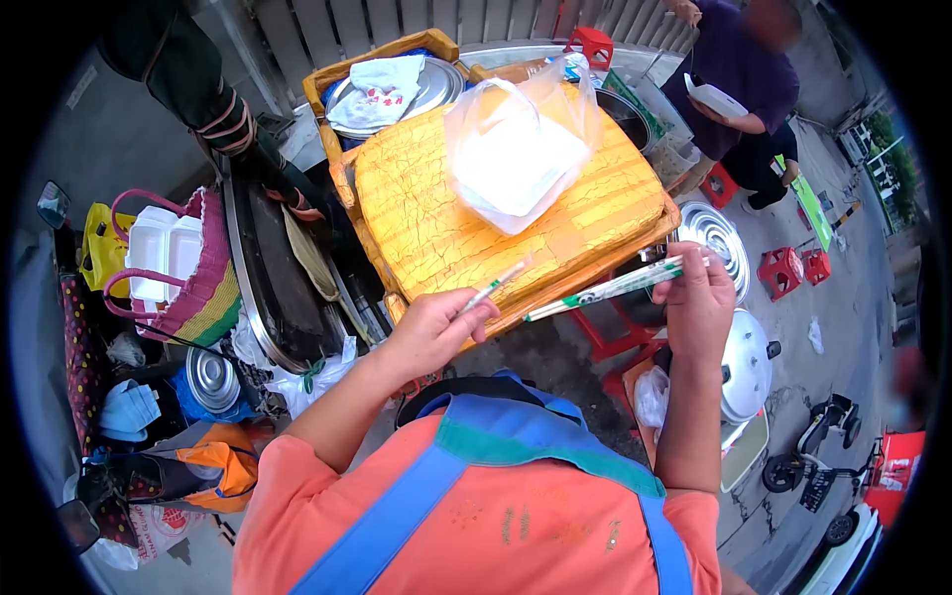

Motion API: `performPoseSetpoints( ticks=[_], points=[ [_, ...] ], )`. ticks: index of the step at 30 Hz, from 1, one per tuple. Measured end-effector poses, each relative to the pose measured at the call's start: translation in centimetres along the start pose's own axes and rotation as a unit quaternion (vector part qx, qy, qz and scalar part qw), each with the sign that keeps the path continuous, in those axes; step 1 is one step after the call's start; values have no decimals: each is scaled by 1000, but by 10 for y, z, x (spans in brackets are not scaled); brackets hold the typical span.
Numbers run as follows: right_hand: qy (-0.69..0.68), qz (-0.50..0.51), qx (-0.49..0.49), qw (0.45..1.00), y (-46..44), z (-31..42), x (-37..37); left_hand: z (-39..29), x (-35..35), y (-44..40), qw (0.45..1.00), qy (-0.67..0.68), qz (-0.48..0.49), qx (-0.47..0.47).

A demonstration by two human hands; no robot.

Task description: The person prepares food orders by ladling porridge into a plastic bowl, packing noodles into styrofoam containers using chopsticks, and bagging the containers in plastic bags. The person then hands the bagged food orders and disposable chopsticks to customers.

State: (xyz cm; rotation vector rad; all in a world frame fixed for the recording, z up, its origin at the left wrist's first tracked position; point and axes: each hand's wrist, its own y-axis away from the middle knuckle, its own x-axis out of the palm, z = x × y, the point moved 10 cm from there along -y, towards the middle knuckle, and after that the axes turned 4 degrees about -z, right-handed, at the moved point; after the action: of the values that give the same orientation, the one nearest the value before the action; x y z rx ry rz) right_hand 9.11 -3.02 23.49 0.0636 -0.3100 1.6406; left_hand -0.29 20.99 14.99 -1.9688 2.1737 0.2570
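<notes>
While right fingers (698, 270) hold slim packets (607, 288), slanting down-left, left fingers (470, 305) pinch thin stick (502, 282), pointing up-right.

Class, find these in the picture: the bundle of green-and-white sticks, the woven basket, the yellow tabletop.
Green-and-white sticks (617, 286): head view, middle of the bundle.
Woven basket (211, 246): head view, bare side wall.
Yellow tabletop (412, 193): head view, bare cracked surface left of the bag (518, 164).

1. Plastic bag (526, 164): on table (402, 188).
2. Cloth (380, 89): on round lid (443, 84), table's far left.
3. Boxes (167, 248): in basket (220, 283), left of table.
4. Lidded pot (746, 367): right of table, near side.
5. Scooter (821, 446): on ground (769, 540), farther right than pot.
</notes>
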Motion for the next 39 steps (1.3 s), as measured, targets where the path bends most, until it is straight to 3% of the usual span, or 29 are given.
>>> performPoseSetpoints(
  ticks=[2,4,6,8,9,10,11,12,13,14,16,17,18,19,20,23,26,28,29,30,31,32,33,34,35,36,37,38,39],
  points=[
    [60,-47,-160,984,-24,55,-6,3,-78,-18,968,146,-205,14],
    [140,-58,-269,951,-37,89,23,-6,-138,-43,902,245,-348,78],
    [148,-34,-300,942,-59,94,53,31,-160,-101,907,273,-322,12],
    [143,-3,-262,954,-87,81,71,69,-175,-155,944,-53,-324,-23],
    [168,2,-277,946,-95,78,81,62,-176,-156,922,-176,-344,-33],
    [192,5,-294,936,-102,74,89,54,-175,-158,922,-174,-346,-28],
    [205,17,-303,931,-109,69,96,1,-180,-139,845,-268,-444,131],
    [203,31,-305,930,-114,63,104,-44,-168,-111,728,-347,-520,280],
    [257,52,-345,901,-114,61,116,-67,-163,-115,807,-228,-448,310],
    [310,74,-381,868,-111,59,128,-88,-159,-114,808,-225,-448,310],
    [411,128,-478,766,-89,58,167,-100,-110,-147,945,-143,-139,261],
    [451,163,-498,723,-83,47,181,-112,-111,-140,944,-142,-140,261],
    [492,201,-500,684,-81,32,191,-114,-99,-136,961,-138,-58,231],
    [528,255,-444,678,-84,14,201,-109,-83,-131,970,-136,30,198],
    [558,305,-382,670,-86,-6,206,-124,-81,-117,946,-131,19,295],
    [558,385,-292,675,-82,-31,204,-127,-74,-104,923,-198,28,328],
    [496,310,-347,733,-98,18,187,-132,-74,-101,912,-222,12,344],
    [529,70,-542,649,-105,59,170,-136,-80,-99,912,-204,-36,354],
    [568,11,-554,609,-115,54,167,-136,-79,-101,910,-211,-35,355],
    [572,4,-546,613,-127,49,165,-137,-75,-103,911,-211,-24,354],
    [572,69,-363,732,-166,23,153,-142,-75,-104,899,-234,-38,368],
    [540,130,-164,815,-188,-10,141,-149,-74,-105,886,-256,-54,383],
    [540,124,-158,817,-194,-12,140,-155,-74,-108,883,-270,-75,378],
    [321,163,-98,928,-196,-14,141,-162,-74,-111,870,-285,-102,389],
    [82,188,-35,978,-192,-9,146,-168,-77,-116,846,-288,-139,426],
    [82,181,-31,980,-189,-3,144,-172,-80,-121,820,-288,-176,462],
    [230,210,-158,937,-171,28,157,-168,-84,-138,859,-238,-188,412],
    [370,231,-276,857,-151,45,171,-163,-87,-153,893,-187,-197,358],
    [384,259,-288,838,-142,43,178,-157,-84,-171,916,-151,-162,334]
  ],
)
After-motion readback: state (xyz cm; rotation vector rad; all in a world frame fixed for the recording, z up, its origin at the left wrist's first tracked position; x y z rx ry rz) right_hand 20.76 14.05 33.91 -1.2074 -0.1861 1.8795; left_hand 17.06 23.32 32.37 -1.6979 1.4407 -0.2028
